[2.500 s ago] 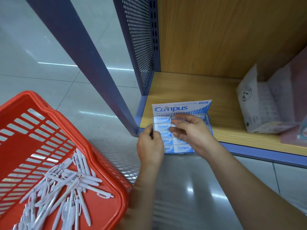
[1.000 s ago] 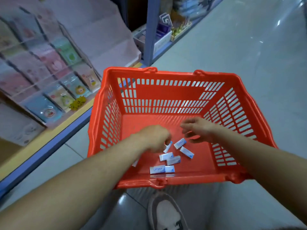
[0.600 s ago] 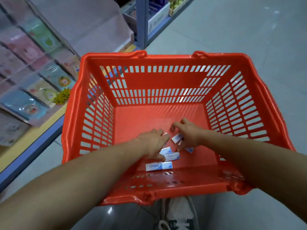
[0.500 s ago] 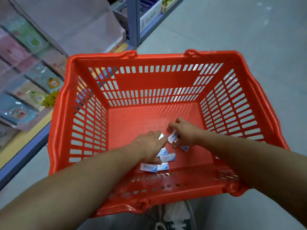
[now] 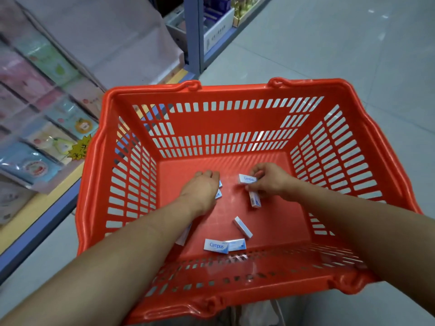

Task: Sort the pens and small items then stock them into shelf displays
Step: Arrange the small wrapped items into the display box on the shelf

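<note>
From the head camera, both bare arms reach down into the red basket (image 5: 131, 184). Grey floor (image 5: 353, 67) lies beyond it, and a low shelf (image 5: 35, 208) of pastel packets runs along its left side.

The left hand (image 5: 202, 191) lies palm down on the basket bottom, left of the middle. Its fingers are bent over two erasers (image 5: 219, 189), whose blue-and-white ends poke out at the hand's right edge. I cannot tell whether it grips them or only covers them.

The right hand (image 5: 270, 182) pinches a Campus eraser (image 5: 247, 179) between thumb and fingertips, label up. A second eraser (image 5: 254, 200) sits just below that hand, and whether the hand holds it is unclear.

Half a second ago the two hands were almost touching over a tight cluster. Now they are a little apart, with bare red plastic between them. A loose eraser (image 5: 242, 227) now lies alone and tilted, between the hands and the near wall; before, it sat right at the left fingertips. The pair of erasers (image 5: 216, 246) against the near wall has stayed put, with one Campus label facing up. A further white piece (image 5: 183, 236) shows partly from under the left forearm.
</note>
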